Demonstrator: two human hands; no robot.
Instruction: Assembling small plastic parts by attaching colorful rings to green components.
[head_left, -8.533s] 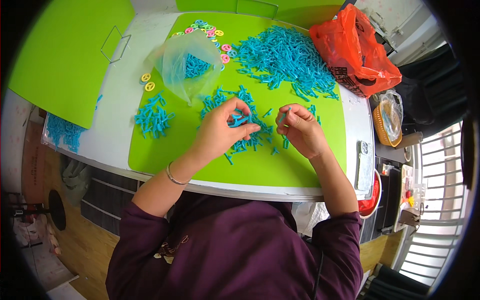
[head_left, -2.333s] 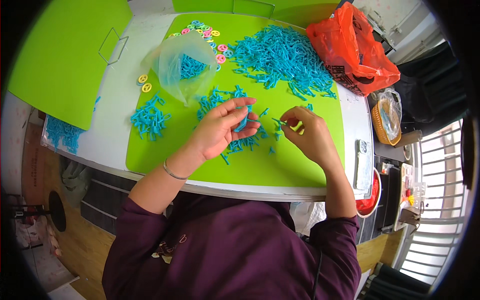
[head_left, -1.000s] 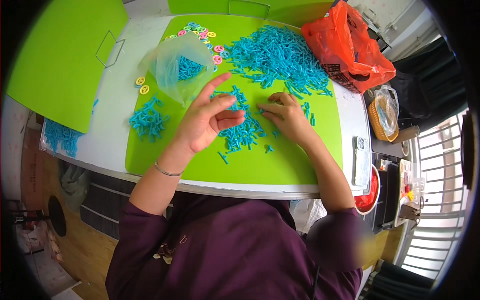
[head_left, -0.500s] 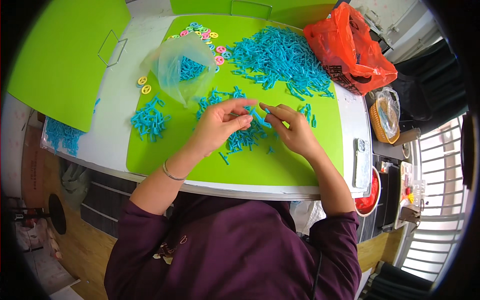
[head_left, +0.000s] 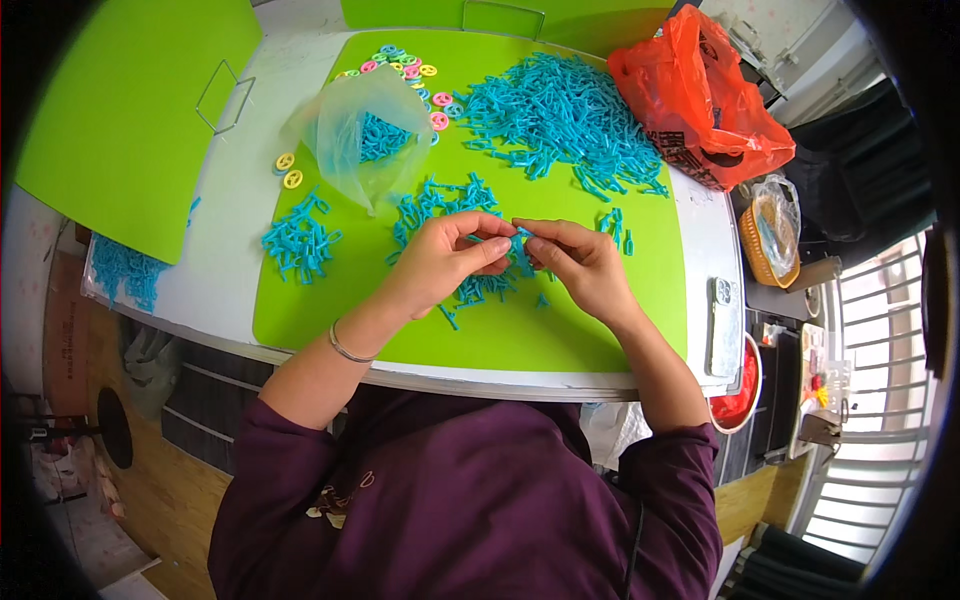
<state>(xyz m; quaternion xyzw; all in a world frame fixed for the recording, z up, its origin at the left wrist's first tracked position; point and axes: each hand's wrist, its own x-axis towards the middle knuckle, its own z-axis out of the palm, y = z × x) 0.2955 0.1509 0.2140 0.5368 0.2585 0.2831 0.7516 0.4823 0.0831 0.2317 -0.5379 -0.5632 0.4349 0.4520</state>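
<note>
Over the middle of the green mat [head_left: 540, 345], my left hand [head_left: 455, 252] and my right hand [head_left: 580, 262] meet fingertip to fingertip. Both pinch small blue plastic pieces [head_left: 521, 235], pressed against each other between the fingers; their exact shape is mostly hidden. Under and behind my hands lies a loose heap of blue plastic pieces [head_left: 440, 200]. A smaller blue heap [head_left: 300, 240] sits to the left, and a large pile of longer blue pieces [head_left: 565, 115] spreads across the back right. A few blue pieces [head_left: 616, 228] lie just beyond my right hand.
A translucent bag [head_left: 335, 150] with blue pieces stands at the back left, beside several coloured plastic rings [head_left: 410, 70]. At the far right sits a red plastic bag [head_left: 700, 100]. A phone [head_left: 724, 325] lies at the right table edge. A green panel [head_left: 130, 120] fills the left.
My two hands have come together, the right moving slightly left. The blue pieces, apart in the fingers before, are now joined or pressed together between the fingertips.
</note>
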